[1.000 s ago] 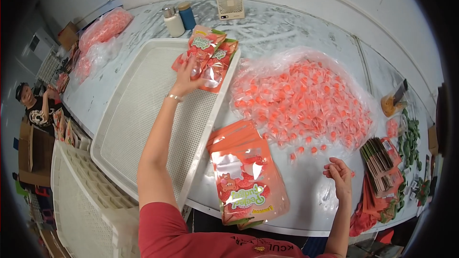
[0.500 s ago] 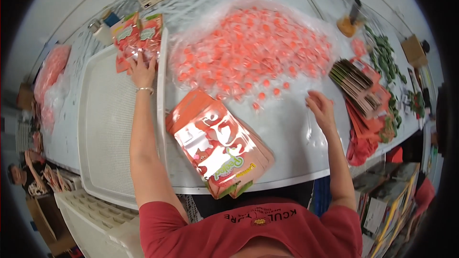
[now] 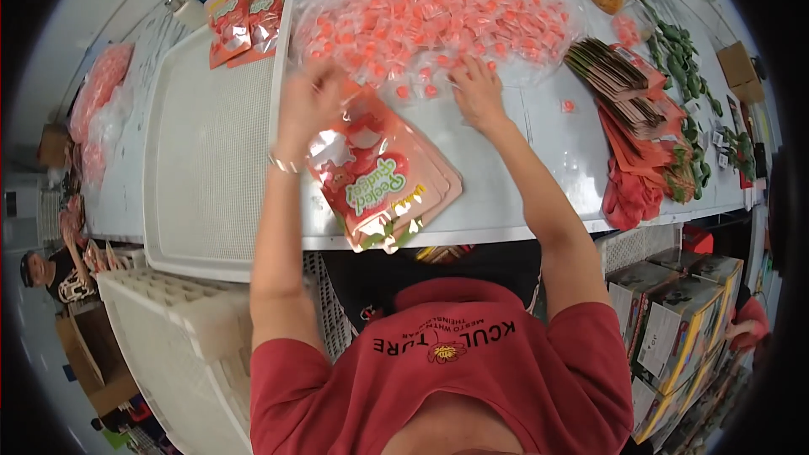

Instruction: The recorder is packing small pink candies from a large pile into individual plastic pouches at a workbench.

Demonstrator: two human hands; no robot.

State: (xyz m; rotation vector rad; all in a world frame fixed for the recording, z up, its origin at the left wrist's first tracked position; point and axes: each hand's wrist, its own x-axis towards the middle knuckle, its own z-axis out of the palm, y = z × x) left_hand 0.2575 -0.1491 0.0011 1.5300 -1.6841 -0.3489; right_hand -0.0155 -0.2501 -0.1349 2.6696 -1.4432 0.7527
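Note:
My left hand (image 3: 315,103), smeared by motion, is beside the upper left of a stack of red-and-pink printed pouches (image 3: 383,170); whether it holds anything is unclear. My right hand (image 3: 479,94) reaches to the near edge of a large heap of small wrapped red candies (image 3: 438,13), fingers apart among the closest pieces. The heap lies on clear plastic sheeting. Two plump red pouches (image 3: 229,24) lie at the far end of a white mesh tray (image 3: 206,152) on the left.
On the right stand a fanned row of pouches (image 3: 611,72), red cloth-like material (image 3: 632,198) and green leaf-shaped pieces (image 3: 678,67). A single wrapped candy (image 3: 569,106) lies apart. Pink bags (image 3: 103,105) are far left; white crates (image 3: 177,329) and stacked boxes (image 3: 678,320) are below the table.
My left hand has left the plump pouches in the tray and come back toward the pouch stack. My right hand has moved left to the candy heap. The whole view has shifted.

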